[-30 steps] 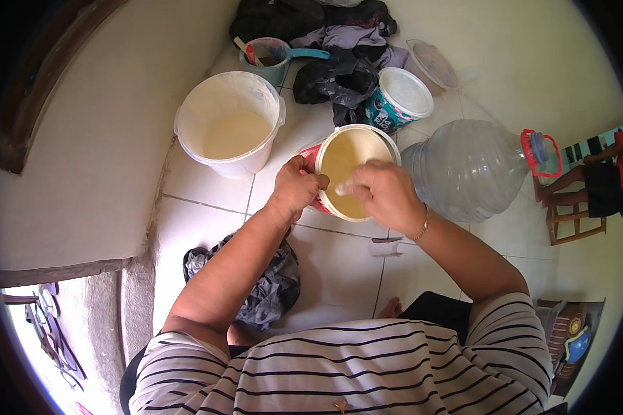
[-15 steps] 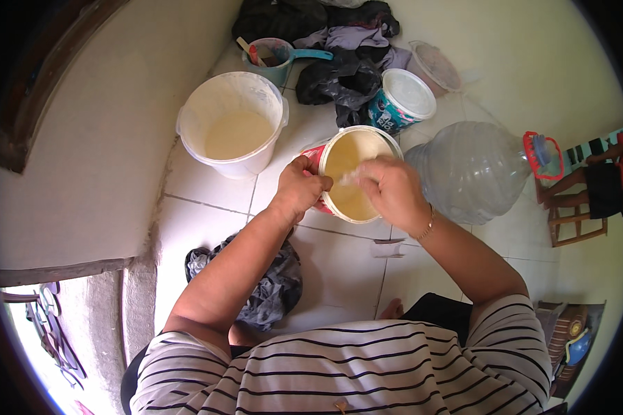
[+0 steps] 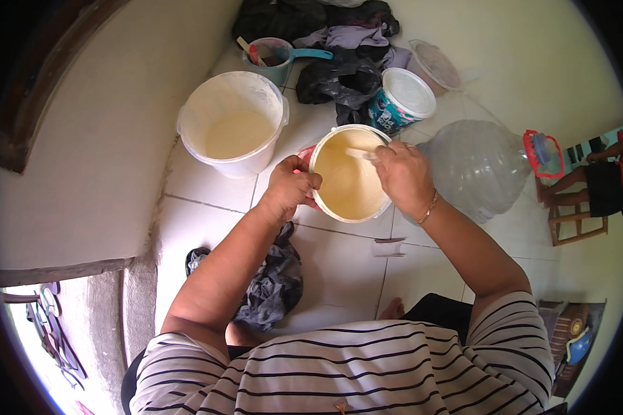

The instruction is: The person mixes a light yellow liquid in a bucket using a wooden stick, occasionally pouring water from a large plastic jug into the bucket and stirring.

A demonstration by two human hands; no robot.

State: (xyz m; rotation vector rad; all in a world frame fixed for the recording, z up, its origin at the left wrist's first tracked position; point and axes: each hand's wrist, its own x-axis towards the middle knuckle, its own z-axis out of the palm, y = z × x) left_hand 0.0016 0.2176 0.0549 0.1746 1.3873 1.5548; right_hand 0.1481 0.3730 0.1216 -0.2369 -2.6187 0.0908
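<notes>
My left hand (image 3: 289, 187) grips the left rim of a small red-and-white bucket (image 3: 353, 220), which is tipped so its mouth faces me. Creamy yellow stuff coats its inner wall and lies inside. At the right rim, my right hand (image 3: 405, 176) is closed on a pale flat stick (image 3: 360, 154) that points into the bucket. The stick's exact kind is unclear, since the fingers cover one end. Left of the small bucket stands a large white bucket (image 3: 187, 128) with cream-coloured liquid in it.
A clear water jug (image 3: 471, 173) with a red handle lies at the right. Behind are a lidded teal tub (image 3: 410, 93), black plastic bags (image 3: 336, 79) and a blue dipper (image 3: 277, 72). Dark crumpled cloth (image 3: 273, 290) lies by my left forearm. Another person (image 3: 602, 183) is at far right.
My right hand has moved slightly right with the stick, from the bucket's mouth to its right rim. The bucket has turned a little, showing more of its inside.
</notes>
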